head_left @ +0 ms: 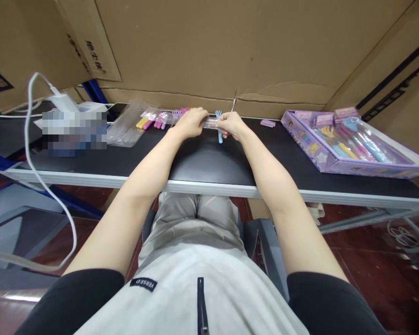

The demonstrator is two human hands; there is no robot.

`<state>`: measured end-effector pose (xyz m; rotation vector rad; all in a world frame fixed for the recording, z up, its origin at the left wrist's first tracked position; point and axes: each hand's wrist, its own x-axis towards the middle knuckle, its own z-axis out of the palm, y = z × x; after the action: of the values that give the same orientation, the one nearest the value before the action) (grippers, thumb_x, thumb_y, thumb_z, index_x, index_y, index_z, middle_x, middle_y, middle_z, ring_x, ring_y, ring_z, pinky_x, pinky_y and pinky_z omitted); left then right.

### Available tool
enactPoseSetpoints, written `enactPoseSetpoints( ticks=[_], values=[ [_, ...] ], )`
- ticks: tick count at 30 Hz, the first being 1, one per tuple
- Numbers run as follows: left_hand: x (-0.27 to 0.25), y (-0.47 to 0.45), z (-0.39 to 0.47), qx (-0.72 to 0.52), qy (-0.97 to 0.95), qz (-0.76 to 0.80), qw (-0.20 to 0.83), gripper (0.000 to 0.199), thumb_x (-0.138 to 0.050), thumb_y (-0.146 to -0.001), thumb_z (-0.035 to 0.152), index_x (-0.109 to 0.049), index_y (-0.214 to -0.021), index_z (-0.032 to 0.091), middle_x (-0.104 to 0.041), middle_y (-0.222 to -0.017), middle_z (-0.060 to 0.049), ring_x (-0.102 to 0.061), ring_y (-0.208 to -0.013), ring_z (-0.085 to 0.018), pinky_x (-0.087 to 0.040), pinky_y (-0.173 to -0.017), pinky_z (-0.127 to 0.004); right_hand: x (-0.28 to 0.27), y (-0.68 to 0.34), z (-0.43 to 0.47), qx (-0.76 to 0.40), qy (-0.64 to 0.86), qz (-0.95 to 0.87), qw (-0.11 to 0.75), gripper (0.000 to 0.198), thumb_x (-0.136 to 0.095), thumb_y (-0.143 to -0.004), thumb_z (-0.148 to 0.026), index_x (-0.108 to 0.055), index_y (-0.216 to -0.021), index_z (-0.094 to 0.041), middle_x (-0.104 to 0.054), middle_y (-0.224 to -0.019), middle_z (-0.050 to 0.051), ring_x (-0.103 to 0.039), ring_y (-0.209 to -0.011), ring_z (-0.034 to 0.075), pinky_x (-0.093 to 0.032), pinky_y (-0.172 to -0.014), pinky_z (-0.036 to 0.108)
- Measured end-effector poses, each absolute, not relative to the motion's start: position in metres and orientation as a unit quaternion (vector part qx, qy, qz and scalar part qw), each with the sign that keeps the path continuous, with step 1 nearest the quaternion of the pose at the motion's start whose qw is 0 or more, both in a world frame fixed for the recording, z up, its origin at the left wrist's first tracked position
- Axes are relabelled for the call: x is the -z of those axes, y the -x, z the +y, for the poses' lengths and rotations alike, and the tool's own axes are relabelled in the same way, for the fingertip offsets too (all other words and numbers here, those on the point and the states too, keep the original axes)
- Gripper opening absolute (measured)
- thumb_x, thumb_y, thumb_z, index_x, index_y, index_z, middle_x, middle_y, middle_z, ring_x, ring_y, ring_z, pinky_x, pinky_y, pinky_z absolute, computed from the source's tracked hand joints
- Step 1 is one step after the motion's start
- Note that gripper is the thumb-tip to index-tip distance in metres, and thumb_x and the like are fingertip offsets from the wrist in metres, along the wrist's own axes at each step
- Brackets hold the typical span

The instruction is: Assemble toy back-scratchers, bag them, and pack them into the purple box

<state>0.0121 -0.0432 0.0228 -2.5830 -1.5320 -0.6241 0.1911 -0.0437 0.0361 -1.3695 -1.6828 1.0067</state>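
Observation:
My left hand (192, 123) is closed on one end of a clear plastic sleeve (210, 123) near the back of the table. The right hand (231, 124), fingers pinched, grips the sleeve's other end. A light blue pen-like stick (220, 137) with a small hand-shaped top stands out above and below the sleeve, close to my right fingertips. I cannot tell whether it is inside the sleeve or behind it. Left of my left hand lie several similar sticks (159, 122) in yellow, pink and purple, partly in clear wrapping. My left hand hides some of them.
Flat clear bags (125, 128) lie on the left of the black table (212, 160). A purple display box (321, 156) with wrapped sticks stands at right, beside a small lilac piece (267, 123). A white cable (28, 135) loops at left. Cardboard (202, 51) walls the back.

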Motion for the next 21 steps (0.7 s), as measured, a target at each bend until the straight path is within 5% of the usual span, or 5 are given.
enactPoseSetpoints(
  ticks=[10,16,21],
  values=[
    [-0.028,-0.017,-0.053,0.193,0.831,-0.52,0.046,0.041,-0.061,-0.087,0.027,-0.067,-0.127,0.015,-0.072,-0.124,-0.017,-0.064,-0.123,-0.035,-0.049,-0.104,-0.042,-0.04,-0.195,-0.047,-0.405,0.526,-0.655,0.36,0.057,-0.089,-0.078,-0.052,-0.04,-0.068,-0.024,-0.035,-0.043,-0.01,-0.031,-0.037,0.004,-0.03,-0.032,0.017],
    [-0.026,-0.016,-0.049,0.18,0.82,-0.539,0.063,0.039,-0.055,-0.088,0.019,-0.069,-0.124,0.017,-0.072,-0.126,-0.016,-0.064,-0.124,-0.035,-0.049,-0.104,-0.041,-0.036,-0.196,-0.043,-0.367,0.552,-0.664,0.346,0.05,-0.091,-0.079,-0.042,-0.045,-0.071,-0.024,-0.039,-0.047,-0.008,-0.033,-0.039,0.006,-0.028,-0.033,0.018],
    [-0.025,-0.012,-0.044,0.135,0.815,-0.558,0.074,0.038,-0.054,-0.086,0.015,-0.072,-0.12,0.016,-0.073,-0.125,-0.017,-0.066,-0.122,-0.036,-0.05,-0.104,-0.044,-0.032,-0.204,-0.034,-0.272,0.593,-0.695,0.302,0.034,-0.075,-0.093,-0.037,-0.052,-0.074,-0.021,-0.05,-0.057,-0.001,-0.047,-0.049,0.011,-0.049,-0.052,0.024]
  ],
)
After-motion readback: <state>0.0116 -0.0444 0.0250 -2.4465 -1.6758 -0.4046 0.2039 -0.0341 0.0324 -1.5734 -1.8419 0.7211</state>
